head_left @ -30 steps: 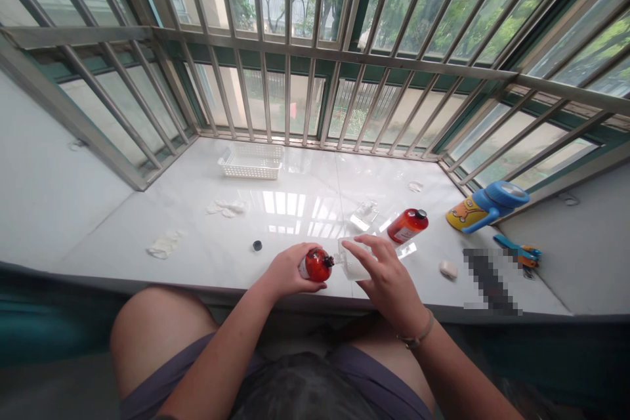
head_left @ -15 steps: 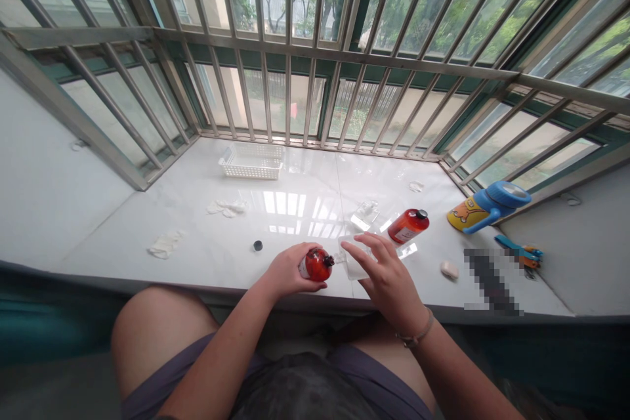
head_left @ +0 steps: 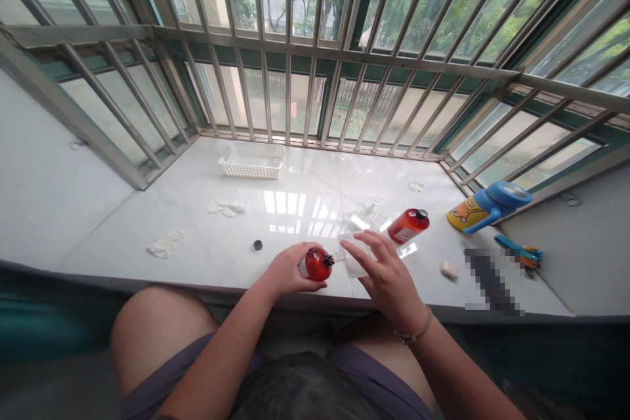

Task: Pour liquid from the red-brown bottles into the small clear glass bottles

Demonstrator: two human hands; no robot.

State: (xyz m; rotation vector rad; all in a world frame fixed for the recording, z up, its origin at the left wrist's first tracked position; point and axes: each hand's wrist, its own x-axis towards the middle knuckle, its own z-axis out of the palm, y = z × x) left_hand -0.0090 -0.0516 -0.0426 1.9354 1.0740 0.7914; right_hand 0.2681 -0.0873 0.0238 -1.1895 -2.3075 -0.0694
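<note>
My left hand (head_left: 290,270) is wrapped round a red-amber bottle (head_left: 319,264), tilted so that its uncapped dark neck points right. In my right hand (head_left: 386,269) is a clear plastic bottle (head_left: 352,257), lying nearly on its side, its narrow mouth close to the amber bottle's neck. Whether the two mouths touch, I cannot tell. Some of the clear bottle is hidden behind my fingers. A small black cap (head_left: 257,245) lies on the white sill, left of my left hand. Beyond my right hand, a second red-amber bottle (head_left: 407,227) with a black cap leans to the right in view.
On the glossy white sill (head_left: 305,167) are a white plastic basket (head_left: 252,163), crumpled tissues (head_left: 226,208), clear plastic wrapping (head_left: 365,214) and a pale, soap-like lump (head_left: 449,270). A blue-yellow flask (head_left: 487,205) and a blurred dark item (head_left: 493,282) are at right. Metal bars (head_left: 295,49) close the back.
</note>
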